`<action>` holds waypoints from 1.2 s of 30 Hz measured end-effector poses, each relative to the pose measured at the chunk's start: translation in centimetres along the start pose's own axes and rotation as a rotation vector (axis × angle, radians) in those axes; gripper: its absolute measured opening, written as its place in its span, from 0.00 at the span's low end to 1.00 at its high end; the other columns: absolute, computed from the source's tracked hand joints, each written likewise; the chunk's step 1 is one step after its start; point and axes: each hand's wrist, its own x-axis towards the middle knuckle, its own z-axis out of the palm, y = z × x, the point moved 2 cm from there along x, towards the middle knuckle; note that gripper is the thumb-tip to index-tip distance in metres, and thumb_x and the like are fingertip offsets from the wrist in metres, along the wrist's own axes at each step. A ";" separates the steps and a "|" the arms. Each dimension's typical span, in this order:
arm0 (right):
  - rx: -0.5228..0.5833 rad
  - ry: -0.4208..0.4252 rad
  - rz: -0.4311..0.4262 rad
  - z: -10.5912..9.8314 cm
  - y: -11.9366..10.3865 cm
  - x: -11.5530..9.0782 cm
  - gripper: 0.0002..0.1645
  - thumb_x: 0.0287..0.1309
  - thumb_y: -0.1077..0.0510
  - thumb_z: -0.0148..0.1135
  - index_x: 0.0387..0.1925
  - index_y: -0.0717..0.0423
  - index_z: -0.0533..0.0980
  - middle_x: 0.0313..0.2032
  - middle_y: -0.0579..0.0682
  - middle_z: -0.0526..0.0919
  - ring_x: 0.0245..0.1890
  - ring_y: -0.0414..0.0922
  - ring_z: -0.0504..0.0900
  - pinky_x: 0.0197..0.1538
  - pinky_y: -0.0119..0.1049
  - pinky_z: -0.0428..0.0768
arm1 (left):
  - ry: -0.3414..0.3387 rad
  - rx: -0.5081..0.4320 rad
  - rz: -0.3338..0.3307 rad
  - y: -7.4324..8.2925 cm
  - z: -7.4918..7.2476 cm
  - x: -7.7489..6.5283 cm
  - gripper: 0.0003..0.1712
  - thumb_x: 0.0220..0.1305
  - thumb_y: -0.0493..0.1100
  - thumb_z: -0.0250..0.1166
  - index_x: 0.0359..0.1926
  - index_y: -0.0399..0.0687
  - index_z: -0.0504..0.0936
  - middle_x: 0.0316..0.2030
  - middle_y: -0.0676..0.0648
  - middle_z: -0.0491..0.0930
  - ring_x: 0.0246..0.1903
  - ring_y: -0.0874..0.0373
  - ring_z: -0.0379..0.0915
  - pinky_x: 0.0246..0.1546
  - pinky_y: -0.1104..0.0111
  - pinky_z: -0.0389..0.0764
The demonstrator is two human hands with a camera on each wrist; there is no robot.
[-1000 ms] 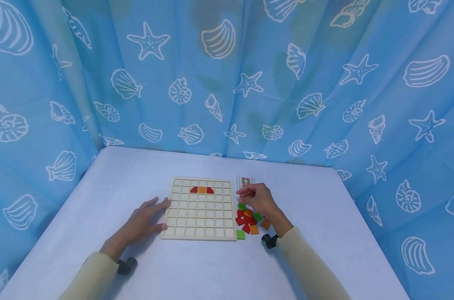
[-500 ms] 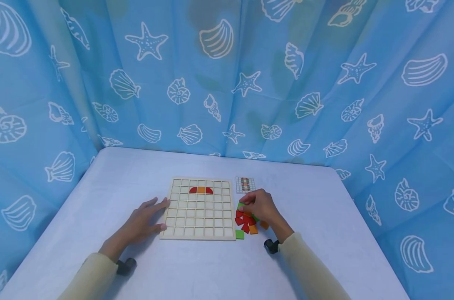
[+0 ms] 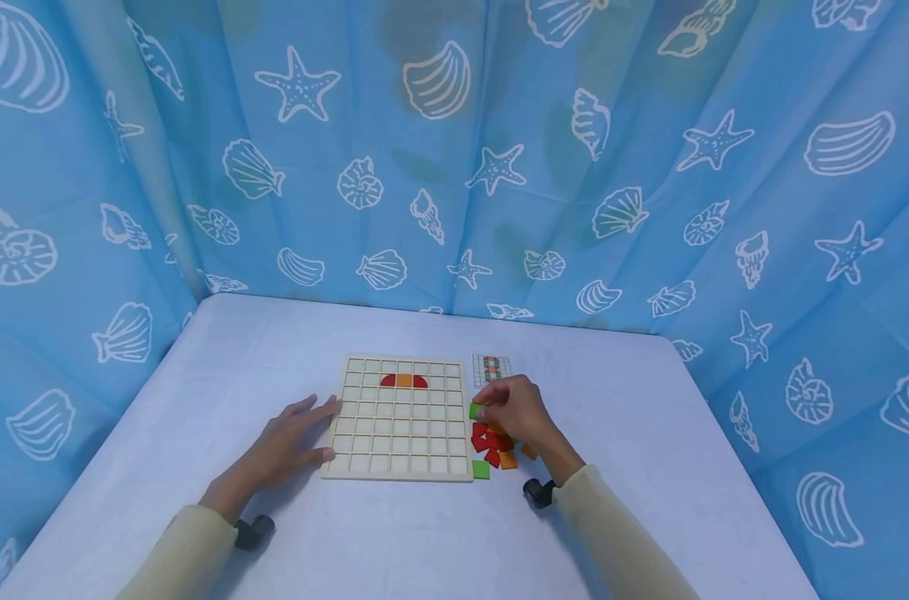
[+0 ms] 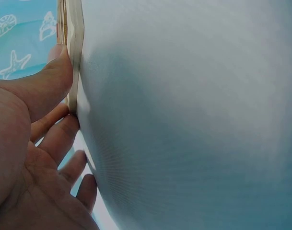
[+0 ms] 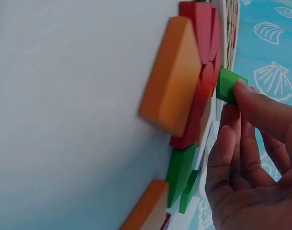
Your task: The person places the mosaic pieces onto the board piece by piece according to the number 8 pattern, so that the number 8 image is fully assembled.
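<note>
Touching the board [image 3: 402, 428] with spread fingers, the left hand [image 3: 285, 443] is seemingly steadying it; the right hand [image 3: 520, 410] is pinching a green tile [image 5: 227, 86] in its fingers, right of the board

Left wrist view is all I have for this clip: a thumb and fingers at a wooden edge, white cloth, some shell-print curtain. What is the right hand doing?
Observer: The right hand pinches a green tile, with the thumb plain on it in the right wrist view.
Operator: Is anything set in the wooden grid board?
Observer: Yes, the head view shows an orange square tile between two red curved-edge tiles, side by side in one row.
Operator: Any reference nearby?
Observer: A printed grid card lies by the board's far right corner, bearing a small coloured pattern.
</note>
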 end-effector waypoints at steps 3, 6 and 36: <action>0.044 0.014 0.000 0.0 -0.3 0.1 0.11 0.58 0.62 0.80 0.38 0.42 0.90 0.40 0.45 0.88 0.43 0.47 0.83 0.40 0.34 0.87 | 0.003 0.003 0.004 0.0 0.0 0.0 0.47 0.66 0.47 0.75 0.81 0.48 0.64 0.80 0.37 0.64 0.80 0.27 0.50 0.73 0.27 0.62; 0.068 0.028 -0.021 0.0 -0.8 0.2 0.11 0.58 0.62 0.80 0.39 0.43 0.90 0.40 0.44 0.89 0.43 0.46 0.84 0.42 0.34 0.88 | 0.001 0.008 0.000 0.0 0.1 0.1 0.48 0.66 0.47 0.76 0.82 0.49 0.64 0.80 0.37 0.64 0.81 0.28 0.50 0.73 0.28 0.62; 0.183 -0.033 -0.195 5.6 -6.6 2.4 0.05 0.58 0.62 0.79 0.37 0.50 0.92 0.37 0.47 0.93 0.37 0.41 0.89 0.45 0.36 0.88 | -0.003 0.009 -0.004 -0.4 0.2 0.4 0.47 0.66 0.47 0.76 0.81 0.50 0.65 0.81 0.40 0.64 0.82 0.30 0.50 0.74 0.28 0.60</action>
